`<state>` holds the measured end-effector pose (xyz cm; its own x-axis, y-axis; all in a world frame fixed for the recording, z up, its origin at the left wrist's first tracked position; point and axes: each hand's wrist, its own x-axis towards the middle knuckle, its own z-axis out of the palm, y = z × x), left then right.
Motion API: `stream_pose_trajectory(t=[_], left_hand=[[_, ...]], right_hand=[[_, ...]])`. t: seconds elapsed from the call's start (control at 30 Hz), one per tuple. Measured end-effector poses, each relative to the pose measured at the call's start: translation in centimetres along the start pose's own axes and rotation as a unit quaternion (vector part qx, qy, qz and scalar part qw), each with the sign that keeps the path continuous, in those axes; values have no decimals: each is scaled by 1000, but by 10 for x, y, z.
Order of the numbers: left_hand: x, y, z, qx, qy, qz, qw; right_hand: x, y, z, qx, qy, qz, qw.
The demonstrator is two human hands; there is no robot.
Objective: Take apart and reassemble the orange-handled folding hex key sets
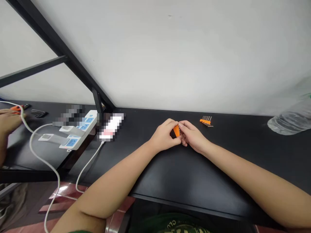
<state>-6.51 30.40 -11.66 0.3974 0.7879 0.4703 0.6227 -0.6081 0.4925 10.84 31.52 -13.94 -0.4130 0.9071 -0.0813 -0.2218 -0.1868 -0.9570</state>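
Observation:
An orange hex key holder [176, 130] is held between my two hands above the black table, its right edge lined with small dark marks. My left hand [163, 136] wraps its fingers and thumb round the holder from the left. From the right, my right hand [193, 136] pinches at the holder's edge with bent fingers; its fingertips are partly hidden. A second orange holder [205, 121] with several metal hex keys lies on the table, behind and to the right of my right hand.
A phone [112, 126] on a white cable lies left, beside a white power strip [91, 121] with plugs. A clear plastic bottle [289, 121] lies at the right. A black frame [80, 71] rises at the left. Another person's hand [11, 119] is at the far left near orange and black tools.

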Motion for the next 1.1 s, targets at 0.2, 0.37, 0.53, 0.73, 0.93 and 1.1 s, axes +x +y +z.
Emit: stream_pose_trajectory(t=[0.2, 0.37, 0.53, 0.73, 0.93, 1.1], left_hand=[[0, 3, 8, 23, 2, -7, 1000], [-1, 13, 18, 52, -2, 14, 999], [-3, 14, 20, 84, 24, 85, 993], [-4, 11, 14, 78, 60, 97, 990], [-4, 10, 13, 62, 16, 56, 996], [-10, 12, 15, 38, -4, 17, 999]], right_hand=[[3, 1, -2, 63, 38, -10, 997], [5, 4, -5, 11, 89, -63, 994], [6, 4, -9, 16, 57, -66, 996], [4, -5, -9, 25, -28, 5, 999], [3, -7, -5, 29, 25, 4, 999], [1, 0, -2, 39, 64, -30, 997]])
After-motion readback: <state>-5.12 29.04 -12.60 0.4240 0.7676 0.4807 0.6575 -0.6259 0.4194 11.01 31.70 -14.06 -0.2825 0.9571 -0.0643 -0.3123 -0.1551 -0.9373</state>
